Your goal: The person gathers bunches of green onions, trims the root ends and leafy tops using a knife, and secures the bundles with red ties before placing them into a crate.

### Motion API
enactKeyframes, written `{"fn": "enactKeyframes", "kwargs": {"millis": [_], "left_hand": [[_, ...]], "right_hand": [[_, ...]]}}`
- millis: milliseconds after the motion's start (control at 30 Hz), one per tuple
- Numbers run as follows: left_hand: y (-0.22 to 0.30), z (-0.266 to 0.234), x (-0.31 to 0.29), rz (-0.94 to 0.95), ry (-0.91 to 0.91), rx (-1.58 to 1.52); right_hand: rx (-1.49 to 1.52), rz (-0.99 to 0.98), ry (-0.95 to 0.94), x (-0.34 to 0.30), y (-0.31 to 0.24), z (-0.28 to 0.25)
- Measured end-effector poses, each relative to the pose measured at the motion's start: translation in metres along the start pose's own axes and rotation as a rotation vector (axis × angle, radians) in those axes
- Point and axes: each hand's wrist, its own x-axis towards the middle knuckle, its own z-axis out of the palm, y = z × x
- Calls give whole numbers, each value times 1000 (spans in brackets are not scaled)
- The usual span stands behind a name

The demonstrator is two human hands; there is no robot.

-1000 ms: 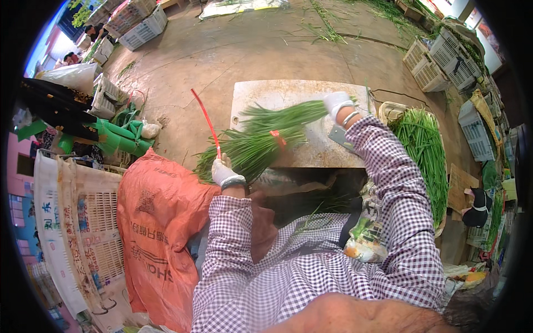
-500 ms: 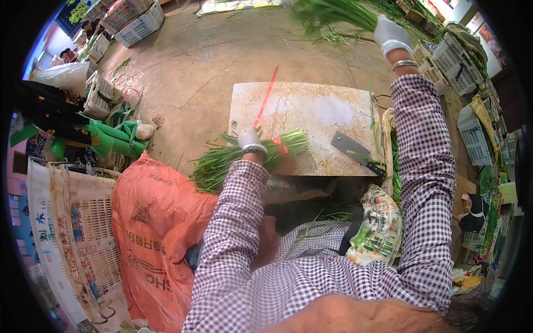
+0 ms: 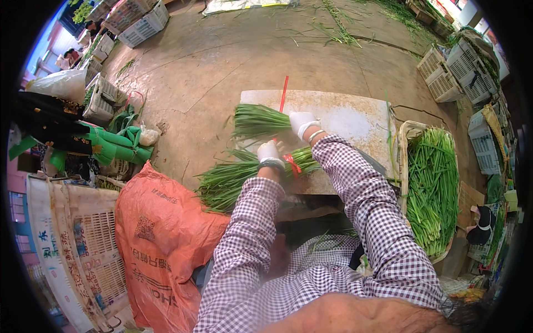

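Observation:
My gloved right hand [image 3: 302, 123] is closed around the stem end of a loose bunch of garlic chives [image 3: 258, 121]. Its leaves point left, over the far left part of a worn white board [image 3: 355, 119]. Just nearer, my gloved left hand [image 3: 270, 152] pinches the lower end of a red tie strip [image 3: 284, 93], which runs away from me behind the bunch. Beside and under that hand lies another chive bundle [image 3: 225, 180], bound near its stems with a red band [image 3: 292, 165]. A cleaver [image 3: 371, 161] lies on the board, partly hidden by my right sleeve.
At the right, a pale crate [image 3: 405, 191] holds many chives. An orange-red sack [image 3: 161, 222] and a white crate [image 3: 97, 244] stand at the left. More crates [image 3: 441, 75] line the right side. Chive scraps [image 3: 341, 36] litter the far floor.
My right hand has swung from the far right back to the board, bringing its chive bunch beside my left hand. The chive crate at the right now shows fully.

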Motion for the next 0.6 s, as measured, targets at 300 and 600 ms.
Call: {"fn": "enactKeyframes", "kwargs": {"millis": [300,600], "left_hand": [[13,-8,-2,65,-95,522],[51,20,-94,889,18,1134]], "right_hand": [[-78,-160,68,17,2,-5],[222,-31,167,-133,117,-40]]}}
